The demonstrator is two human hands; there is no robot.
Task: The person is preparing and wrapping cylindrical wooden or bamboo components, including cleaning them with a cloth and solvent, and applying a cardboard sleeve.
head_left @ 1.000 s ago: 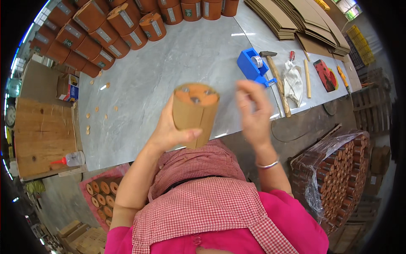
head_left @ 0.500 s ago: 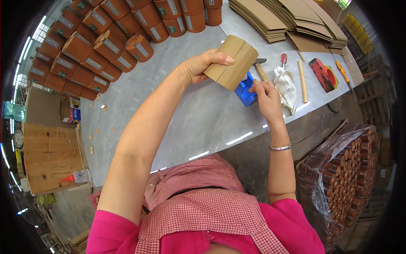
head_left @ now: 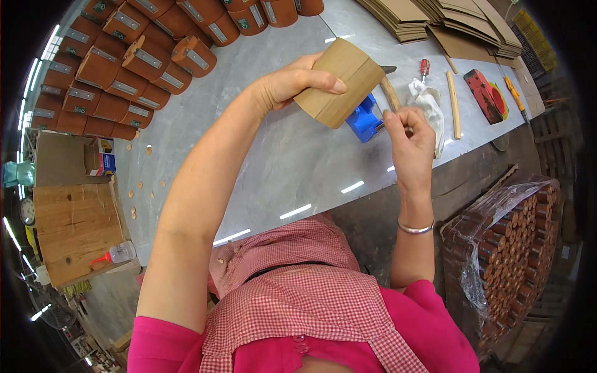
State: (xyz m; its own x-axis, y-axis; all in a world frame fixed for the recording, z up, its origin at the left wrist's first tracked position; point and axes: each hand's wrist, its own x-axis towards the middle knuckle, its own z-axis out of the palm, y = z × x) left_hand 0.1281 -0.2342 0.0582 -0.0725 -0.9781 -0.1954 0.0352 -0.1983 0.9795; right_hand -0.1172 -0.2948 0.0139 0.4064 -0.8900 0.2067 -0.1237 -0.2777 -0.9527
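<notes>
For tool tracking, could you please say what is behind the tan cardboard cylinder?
Parts of a blue plastic tape dispenser and a wooden-handled hammer show past the cylinder; the rest, and anything else there, is covered.

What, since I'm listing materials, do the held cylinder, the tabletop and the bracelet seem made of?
Cylinder: matte outside, perhaps cardboard or thin wood; it is tan with fine straight lines.
Tabletop: glossy, either stone or a stone-look sheet; it shows pale veins and bright reflections.
Bracelet: likely polished metal; it is silvery and shiny.
</notes>
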